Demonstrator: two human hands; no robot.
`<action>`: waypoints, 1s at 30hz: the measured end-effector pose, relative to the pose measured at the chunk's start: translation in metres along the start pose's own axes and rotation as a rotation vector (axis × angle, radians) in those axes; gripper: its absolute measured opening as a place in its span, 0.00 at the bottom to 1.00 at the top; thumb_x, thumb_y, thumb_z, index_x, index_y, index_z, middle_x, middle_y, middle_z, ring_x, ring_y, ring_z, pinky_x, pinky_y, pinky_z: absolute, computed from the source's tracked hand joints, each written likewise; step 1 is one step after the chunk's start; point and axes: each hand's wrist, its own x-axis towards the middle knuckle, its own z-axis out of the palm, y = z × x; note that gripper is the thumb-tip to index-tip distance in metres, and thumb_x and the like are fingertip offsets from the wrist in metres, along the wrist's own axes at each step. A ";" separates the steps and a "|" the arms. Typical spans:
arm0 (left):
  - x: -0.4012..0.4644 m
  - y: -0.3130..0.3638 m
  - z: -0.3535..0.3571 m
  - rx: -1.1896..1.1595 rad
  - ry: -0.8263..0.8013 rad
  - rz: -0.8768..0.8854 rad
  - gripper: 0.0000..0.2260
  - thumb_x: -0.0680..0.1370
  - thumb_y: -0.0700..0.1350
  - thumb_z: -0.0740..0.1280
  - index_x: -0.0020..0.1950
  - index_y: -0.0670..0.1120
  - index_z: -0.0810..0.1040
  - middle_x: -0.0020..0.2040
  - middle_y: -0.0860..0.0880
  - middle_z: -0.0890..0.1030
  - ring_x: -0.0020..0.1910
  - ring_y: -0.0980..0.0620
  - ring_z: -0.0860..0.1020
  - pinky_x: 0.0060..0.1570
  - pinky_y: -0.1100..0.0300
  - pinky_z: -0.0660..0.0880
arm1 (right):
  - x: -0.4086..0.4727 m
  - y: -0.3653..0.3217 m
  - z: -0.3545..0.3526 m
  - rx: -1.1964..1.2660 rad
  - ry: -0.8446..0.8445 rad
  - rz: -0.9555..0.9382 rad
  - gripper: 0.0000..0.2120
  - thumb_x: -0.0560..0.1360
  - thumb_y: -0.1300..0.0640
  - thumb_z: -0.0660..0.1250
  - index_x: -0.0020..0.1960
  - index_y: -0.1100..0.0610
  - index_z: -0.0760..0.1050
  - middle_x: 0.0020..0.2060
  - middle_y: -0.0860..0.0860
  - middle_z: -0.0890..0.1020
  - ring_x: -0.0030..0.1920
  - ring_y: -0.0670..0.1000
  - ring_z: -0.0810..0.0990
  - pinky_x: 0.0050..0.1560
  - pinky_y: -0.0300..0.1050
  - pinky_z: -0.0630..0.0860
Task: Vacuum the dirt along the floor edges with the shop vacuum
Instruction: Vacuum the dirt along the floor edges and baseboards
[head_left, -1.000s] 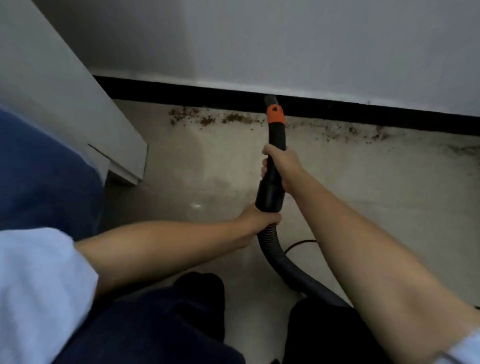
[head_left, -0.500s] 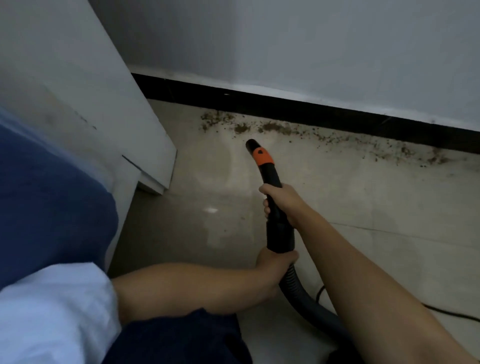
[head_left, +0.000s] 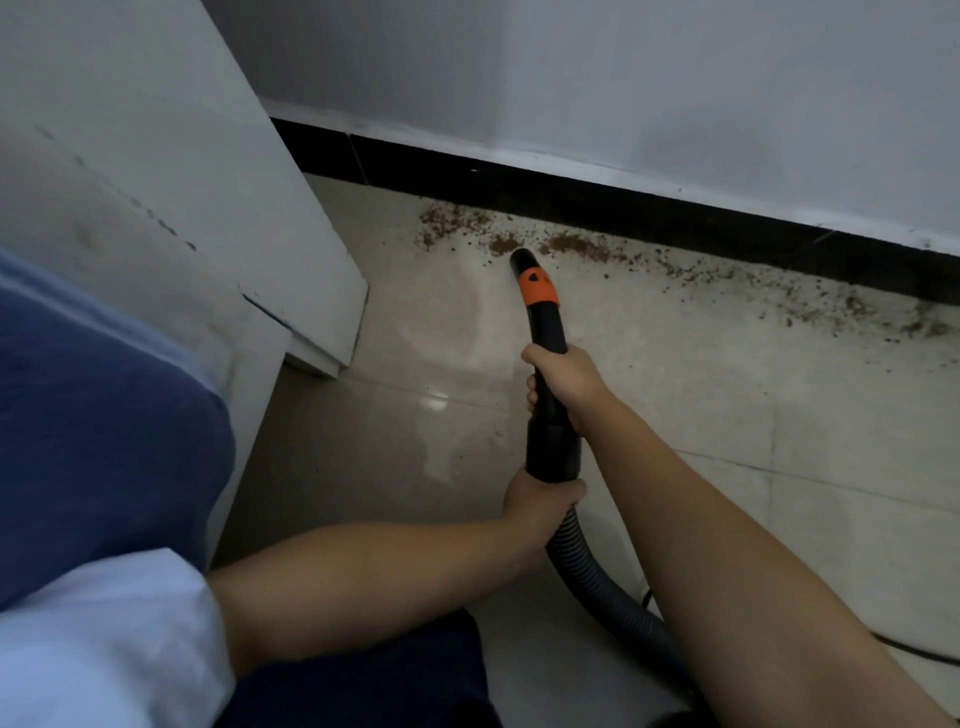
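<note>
A rigid black plastic nozzle (head_left: 545, 353), round in section and ringed near its tip by an orange collar (head_left: 537, 287), is held slanting down toward the pale, glossy tiled floor (head_left: 727, 415). Its open mouth is set just beside a band of brown, crumbly dirt (head_left: 571, 244) scattered along the foot of a black skirting strip (head_left: 623, 202) under a matt white wall (head_left: 623, 78). The nozzle's middle is gripped by the right hand (head_left: 566, 382), fingers curled round it. The ribbed grey hose (head_left: 597, 577), where it joins the smooth cuff, is clasped by the left hand (head_left: 540, 506). A white, flat-sided cabinet (head_left: 234, 218) with a chipped corner is seen at the left
</note>
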 end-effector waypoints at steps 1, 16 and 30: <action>0.002 0.001 0.000 -0.005 0.009 -0.003 0.10 0.73 0.37 0.67 0.54 0.42 0.75 0.40 0.48 0.75 0.45 0.48 0.74 0.38 0.60 0.70 | 0.002 -0.001 0.001 -0.002 0.002 -0.002 0.05 0.74 0.62 0.64 0.44 0.58 0.68 0.27 0.54 0.72 0.24 0.52 0.69 0.26 0.42 0.71; 0.014 0.022 0.008 0.007 0.038 0.009 0.18 0.74 0.38 0.67 0.63 0.41 0.73 0.54 0.43 0.78 0.57 0.43 0.77 0.55 0.52 0.76 | 0.018 -0.017 -0.006 0.028 0.100 0.003 0.05 0.75 0.62 0.64 0.44 0.58 0.67 0.26 0.55 0.71 0.23 0.53 0.69 0.25 0.42 0.71; 0.024 0.040 0.011 -0.145 0.000 -0.036 0.17 0.73 0.36 0.67 0.62 0.40 0.75 0.44 0.45 0.75 0.46 0.46 0.74 0.44 0.56 0.72 | 0.032 -0.040 0.002 -0.039 0.015 0.009 0.06 0.75 0.63 0.64 0.44 0.59 0.67 0.27 0.55 0.71 0.23 0.52 0.68 0.24 0.41 0.70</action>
